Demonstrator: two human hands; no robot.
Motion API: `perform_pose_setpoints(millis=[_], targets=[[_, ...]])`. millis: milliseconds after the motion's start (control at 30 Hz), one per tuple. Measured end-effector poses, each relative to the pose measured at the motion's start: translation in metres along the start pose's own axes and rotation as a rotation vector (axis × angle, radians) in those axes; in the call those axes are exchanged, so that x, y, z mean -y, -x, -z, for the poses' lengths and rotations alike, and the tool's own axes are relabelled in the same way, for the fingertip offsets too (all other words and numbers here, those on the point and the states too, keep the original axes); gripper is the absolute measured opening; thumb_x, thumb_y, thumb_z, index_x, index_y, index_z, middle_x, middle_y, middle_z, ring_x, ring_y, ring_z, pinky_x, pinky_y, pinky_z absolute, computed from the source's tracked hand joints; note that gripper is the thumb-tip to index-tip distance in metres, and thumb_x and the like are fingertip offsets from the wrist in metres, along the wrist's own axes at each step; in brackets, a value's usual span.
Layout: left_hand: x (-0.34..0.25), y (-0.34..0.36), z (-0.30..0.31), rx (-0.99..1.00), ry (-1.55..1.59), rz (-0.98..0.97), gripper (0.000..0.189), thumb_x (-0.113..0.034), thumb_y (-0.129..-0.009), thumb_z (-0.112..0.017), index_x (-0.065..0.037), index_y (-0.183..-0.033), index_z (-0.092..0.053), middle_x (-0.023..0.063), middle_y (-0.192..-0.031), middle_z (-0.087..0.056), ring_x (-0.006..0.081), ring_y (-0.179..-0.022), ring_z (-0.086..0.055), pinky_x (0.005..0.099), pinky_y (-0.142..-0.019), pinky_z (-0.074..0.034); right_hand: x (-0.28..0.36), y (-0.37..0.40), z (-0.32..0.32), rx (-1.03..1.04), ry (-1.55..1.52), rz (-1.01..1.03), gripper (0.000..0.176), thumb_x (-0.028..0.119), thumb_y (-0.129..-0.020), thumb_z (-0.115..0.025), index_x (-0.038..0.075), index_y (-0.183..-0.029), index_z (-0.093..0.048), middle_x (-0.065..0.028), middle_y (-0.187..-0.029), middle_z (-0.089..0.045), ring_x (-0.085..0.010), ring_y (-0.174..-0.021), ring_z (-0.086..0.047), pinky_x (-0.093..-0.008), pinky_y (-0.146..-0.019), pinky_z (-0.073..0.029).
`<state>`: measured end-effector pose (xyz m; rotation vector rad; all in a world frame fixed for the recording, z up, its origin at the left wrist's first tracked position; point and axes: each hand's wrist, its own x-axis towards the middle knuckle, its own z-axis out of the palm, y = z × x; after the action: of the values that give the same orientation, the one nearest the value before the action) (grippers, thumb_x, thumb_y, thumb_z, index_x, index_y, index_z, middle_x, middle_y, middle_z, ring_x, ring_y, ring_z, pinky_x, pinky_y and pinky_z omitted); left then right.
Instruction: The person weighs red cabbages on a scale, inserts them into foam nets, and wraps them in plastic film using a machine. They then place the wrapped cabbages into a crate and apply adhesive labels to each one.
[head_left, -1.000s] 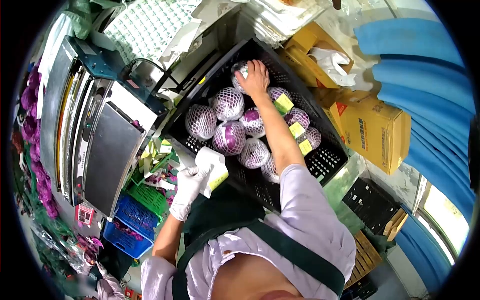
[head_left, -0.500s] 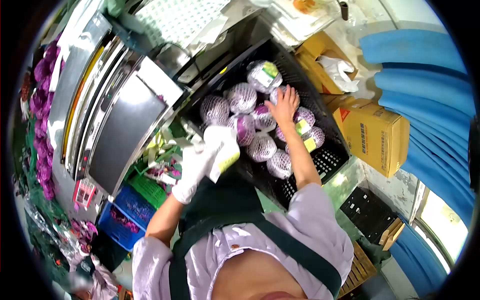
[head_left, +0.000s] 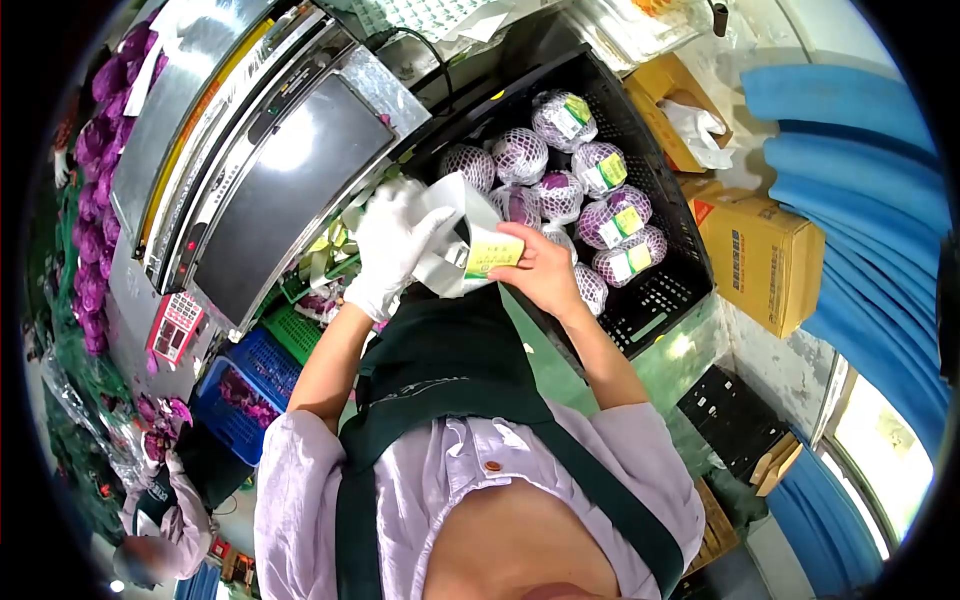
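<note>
My left hand (head_left: 392, 240), in a white glove, is closed on a strip of white labels (head_left: 445, 225) that curls in front of my torso. The bare fingers of my right hand (head_left: 545, 268) pinch the strip's near end, at a yellow-green label (head_left: 493, 256). Beyond my hands, a black crate (head_left: 690, 240) holds several purple cabbages (head_left: 520, 157) in white foam nets. Yellow-green labels show on some of them, such as the cabbage (head_left: 600, 168) near the crate's right side.
A wrapping machine (head_left: 290, 150) with a dark plate stands at the left. Below it are a green basket (head_left: 290, 335) and a blue basket (head_left: 225, 410). Cardboard boxes (head_left: 760, 260) stand right of the crate. A co-worker (head_left: 170, 520) is at the lower left.
My right hand has left the cabbages in the crate and come back to grip the label strip. My left hand has risen slightly. The view has shifted, and more labelled cabbages show.
</note>
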<state>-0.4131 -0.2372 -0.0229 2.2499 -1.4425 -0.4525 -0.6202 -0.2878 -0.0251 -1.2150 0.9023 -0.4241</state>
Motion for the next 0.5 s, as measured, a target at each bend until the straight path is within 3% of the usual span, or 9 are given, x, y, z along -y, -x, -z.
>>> perform_pose_setpoints(millis=[67,133,200,267,333,400,433,467,500], targets=[[0.005,0.003,0.013,-0.126,-0.032,-0.172,0.074,-0.043,-0.062,-0.073,-0.005,-0.12,-0.048,0.0187,-0.126,-0.042,0.0307,-0.114,-0.043,0.0436,-0.088,-0.039,0.004,0.001,-0.003,-0.077,-0.049,-0.003,0.049,-0.006,-0.065,-0.072,-0.003,-0.11,-0.053,-0.0112,-0.091,-0.063,-0.0137,-0.083,-0.061,-0.0252,-0.075,-0.051],[-0.003,0.009,0.023,0.115,0.41,-0.414,0.07,-0.035,-0.066,-0.072,-0.01,-0.125,-0.045,0.0175,-0.136,-0.031,0.033,-0.123,-0.034,0.0429,-0.103,-0.024,0.004,0.004,-0.009,-0.091,-0.094,0.027,0.042,-0.004,-0.066,-0.072,-0.003,-0.104,-0.055,-0.0097,-0.088,-0.064,-0.0119,-0.08,-0.061,-0.0245,-0.072,-0.052],[-0.019,0.021,0.02,0.319,0.584,-0.41,0.057,-0.024,-0.073,-0.068,-0.008,-0.123,-0.046,0.0155,-0.134,-0.036,0.0295,-0.124,-0.035,0.0417,-0.104,-0.023,0.004,0.008,-0.013,-0.099,-0.135,0.054,0.035,-0.002,-0.067,-0.072,-0.002,-0.099,-0.058,-0.0083,-0.084,-0.064,-0.0101,-0.077,-0.061,-0.0238,-0.068,-0.052],[-0.021,0.036,0.002,0.458,0.982,-0.015,0.023,-0.007,-0.083,-0.057,-0.002,-0.105,-0.058,0.0089,-0.1,-0.062,0.0167,-0.1,-0.055,0.032,-0.093,-0.038,0.008,0.01,-0.015,-0.144,0.243,0.027,0.02,0.004,-0.07,-0.072,-0.001,-0.087,-0.061,-0.007,-0.075,-0.064,-0.0074,-0.068,-0.06,-0.0237,-0.059,-0.049],[-0.03,0.041,-0.009,0.364,1.044,0.169,0.015,-0.007,-0.083,-0.058,-0.001,-0.096,-0.061,0.0074,-0.089,-0.063,0.0134,-0.085,-0.058,0.0264,-0.081,-0.044,0.026,0.012,-0.014,-0.167,0.559,0.214,0.019,0.016,-0.072,-0.071,0.002,-0.082,-0.063,-0.0114,-0.067,-0.06,-0.0208,-0.055,-0.058,-0.0299,-0.051,-0.045],[-0.042,0.041,-0.007,0.187,0.911,0.052,0.009,-0.007,-0.081,-0.061,0.0,-0.085,-0.062,0.0058,-0.076,-0.062,0.0097,-0.066,-0.056,0.0233,-0.062,-0.046,0.03,0.016,-0.011,-0.143,0.709,0.242,0.018,0.019,-0.073,-0.07,0.003,-0.079,-0.063,-0.0118,-0.068,-0.06,-0.0248,-0.056,-0.058,-0.0316,-0.05,-0.044],[-0.042,0.042,0.002,0.383,0.947,0.314,0.014,-0.011,-0.076,-0.068,0.0,-0.075,-0.06,0.003,-0.066,-0.06,0.0069,-0.053,-0.052,0.0215,-0.051,-0.044,0.035,0.017,-0.01,-0.142,0.788,0.278,0.017,0.019,-0.074,-0.069,0.003,-0.078,-0.064,-0.011,-0.064,-0.059,-0.0214,-0.052,-0.056,-0.0307,-0.049,-0.043],[-0.037,0.041,-0.002,0.38,0.95,0.316,0.014,-0.011,-0.076,-0.068,0.0,-0.075,-0.06,0.003,-0.066,-0.06,0.0069,-0.053,-0.052,0.0215,-0.051,-0.044,0.035,0.015,-0.007,-0.137,0.79,0.279,0.017,0.019,-0.074,-0.069,0.003,-0.078,-0.064,-0.011,-0.064,-0.059,-0.0214,-0.052,-0.056,-0.0307,-0.049,-0.043],[-0.028,0.041,-0.009,0.365,0.927,0.292,0.019,-0.014,-0.073,-0.071,0.0,-0.073,-0.059,0.0016,-0.063,-0.058,0.006,-0.049,-0.05,0.0212,-0.047,-0.043,0.034,0.014,-0.003,-0.08,0.627,0.128,0.016,0.018,-0.074,-0.069,0.003,-0.079,-0.065,-0.0109,-0.061,-0.058,-0.0194,-0.049,-0.054,-0.03,-0.048,-0.042]])
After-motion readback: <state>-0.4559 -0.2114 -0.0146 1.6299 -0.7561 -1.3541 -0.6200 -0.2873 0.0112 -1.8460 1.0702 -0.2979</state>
